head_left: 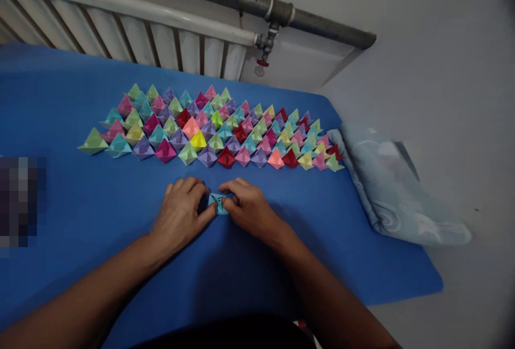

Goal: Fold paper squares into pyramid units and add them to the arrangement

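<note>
Paper (218, 204) between both curled hands (184, 207)

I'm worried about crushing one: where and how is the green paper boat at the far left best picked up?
Probably by the upright middle peak of the green boat, pinched lightly from above and the open left; its thin hull spreads wide, and a blue boat crowds its right.

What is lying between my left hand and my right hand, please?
Between the left hand and the right hand lies a small light-blue folded paper, with fingers of both hands on it; the head view shows this.
</note>
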`<act>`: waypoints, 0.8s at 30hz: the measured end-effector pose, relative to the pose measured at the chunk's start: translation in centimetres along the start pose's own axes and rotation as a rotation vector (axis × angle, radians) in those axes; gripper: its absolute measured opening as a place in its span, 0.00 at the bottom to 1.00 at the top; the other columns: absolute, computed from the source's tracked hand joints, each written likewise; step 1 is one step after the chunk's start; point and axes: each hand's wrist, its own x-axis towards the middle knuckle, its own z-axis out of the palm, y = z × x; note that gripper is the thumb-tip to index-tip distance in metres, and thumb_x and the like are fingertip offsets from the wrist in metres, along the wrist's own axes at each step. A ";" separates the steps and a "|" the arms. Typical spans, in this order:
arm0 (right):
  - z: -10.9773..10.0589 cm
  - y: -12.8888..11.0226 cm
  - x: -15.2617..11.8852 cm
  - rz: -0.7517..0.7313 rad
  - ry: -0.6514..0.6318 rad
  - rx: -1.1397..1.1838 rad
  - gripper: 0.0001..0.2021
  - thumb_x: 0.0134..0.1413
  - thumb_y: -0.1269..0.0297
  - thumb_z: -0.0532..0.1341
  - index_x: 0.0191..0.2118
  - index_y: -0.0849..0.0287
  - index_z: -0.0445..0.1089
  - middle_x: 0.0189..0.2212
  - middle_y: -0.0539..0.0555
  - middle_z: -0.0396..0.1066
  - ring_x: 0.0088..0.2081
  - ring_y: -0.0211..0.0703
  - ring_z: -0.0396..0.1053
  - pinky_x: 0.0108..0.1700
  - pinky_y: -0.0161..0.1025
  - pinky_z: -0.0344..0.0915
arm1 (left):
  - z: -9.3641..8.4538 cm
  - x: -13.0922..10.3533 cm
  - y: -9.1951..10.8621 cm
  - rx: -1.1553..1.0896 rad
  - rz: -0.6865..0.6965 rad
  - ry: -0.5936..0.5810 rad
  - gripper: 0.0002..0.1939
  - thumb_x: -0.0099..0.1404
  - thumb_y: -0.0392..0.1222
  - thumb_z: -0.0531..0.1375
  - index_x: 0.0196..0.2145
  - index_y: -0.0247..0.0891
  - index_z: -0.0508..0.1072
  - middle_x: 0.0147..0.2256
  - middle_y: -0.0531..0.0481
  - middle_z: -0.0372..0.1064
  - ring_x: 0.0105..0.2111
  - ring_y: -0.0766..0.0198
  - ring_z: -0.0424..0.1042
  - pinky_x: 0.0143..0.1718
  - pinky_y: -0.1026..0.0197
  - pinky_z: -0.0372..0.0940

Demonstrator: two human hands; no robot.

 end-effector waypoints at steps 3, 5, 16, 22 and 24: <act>-0.1 -0.1 0.1 0.025 -0.045 -0.003 0.12 0.54 0.77 0.59 0.42 0.61 0.74 0.33 0.50 0.70 0.33 0.37 0.65 0.38 0.33 0.61 | 0.1 0.0 0.0 -0.022 0.022 0.001 0.08 0.65 0.44 0.59 0.38 0.38 0.74 0.42 0.43 0.73 0.42 0.50 0.70 0.42 0.48 0.62; 0.0 -0.3 0.2 0.046 -0.055 -0.030 0.10 0.54 0.76 0.60 0.40 0.60 0.75 0.32 0.49 0.69 0.32 0.36 0.65 0.37 0.33 0.60 | 0.2 0.0 0.0 -0.026 0.031 0.003 0.07 0.65 0.43 0.59 0.37 0.38 0.74 0.42 0.43 0.74 0.42 0.50 0.70 0.43 0.49 0.62; 0.7 -0.7 0.4 0.090 -0.072 -0.270 0.08 0.59 0.73 0.57 0.34 0.60 0.73 0.32 0.52 0.72 0.34 0.39 0.67 0.38 0.35 0.57 | 0.2 0.5 -0.4 -0.078 -0.013 -0.075 0.08 0.66 0.37 0.55 0.34 0.40 0.75 0.40 0.46 0.73 0.39 0.54 0.70 0.40 0.51 0.61; 0.8 -1.0 0.4 0.085 -0.061 -0.319 0.06 0.60 0.70 0.58 0.33 0.59 0.71 0.31 0.52 0.72 0.33 0.39 0.66 0.36 0.35 0.55 | 0.5 0.8 -0.5 -0.070 -0.027 -0.067 0.08 0.66 0.39 0.55 0.33 0.41 0.75 0.37 0.47 0.71 0.37 0.55 0.68 0.39 0.53 0.59; 0.9 -1.1 0.5 0.085 -0.052 -0.343 0.06 0.60 0.69 0.58 0.33 0.58 0.71 0.31 0.51 0.72 0.32 0.39 0.66 0.35 0.36 0.54 | 0.5 1.0 -0.6 -0.070 -0.027 -0.068 0.08 0.66 0.39 0.56 0.32 0.41 0.74 0.35 0.48 0.71 0.36 0.55 0.68 0.39 0.53 0.59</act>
